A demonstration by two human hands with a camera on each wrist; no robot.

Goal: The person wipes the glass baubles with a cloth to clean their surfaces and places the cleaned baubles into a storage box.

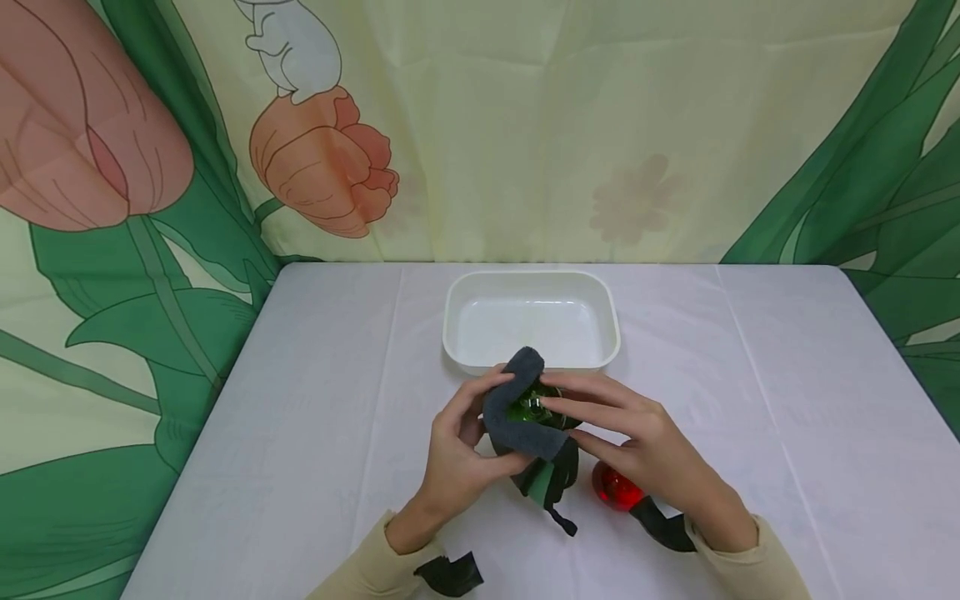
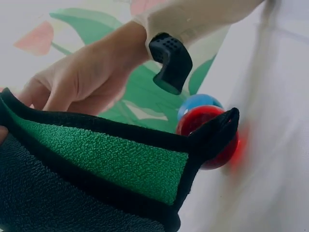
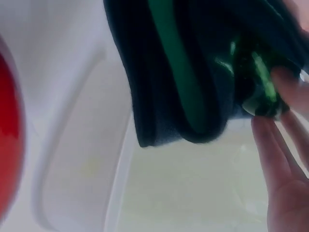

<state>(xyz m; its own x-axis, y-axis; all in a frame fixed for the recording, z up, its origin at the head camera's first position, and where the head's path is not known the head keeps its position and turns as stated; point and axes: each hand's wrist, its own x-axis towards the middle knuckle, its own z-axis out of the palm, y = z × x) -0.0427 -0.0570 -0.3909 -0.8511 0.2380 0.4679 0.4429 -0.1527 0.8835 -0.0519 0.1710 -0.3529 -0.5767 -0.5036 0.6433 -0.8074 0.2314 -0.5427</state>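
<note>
A dark grey cloth (image 1: 525, 437) with a green side is folded around a green see-through ball (image 1: 528, 404). My left hand (image 1: 465, 454) grips the cloth from the left, its thumb at the lower edge and fingers behind the upper fold. From the right, my right hand (image 1: 645, 433) holds the green ball with its fingertips; the right wrist view shows the fingers on the glossy ball. The cloth hides part of the ball. In the left wrist view the cloth's green strip (image 2: 111, 154) and black edging hang in front of the right hand.
A white rectangular tray (image 1: 448, 333) stands just beyond the hands. A red see-through ball (image 1: 617, 487) lies on the white-covered table (image 1: 315, 467) under the right forearm. In the left wrist view a blue ball (image 2: 200, 101) shows behind it. Black wrist cameras (image 1: 452, 575) sit at both cuffs.
</note>
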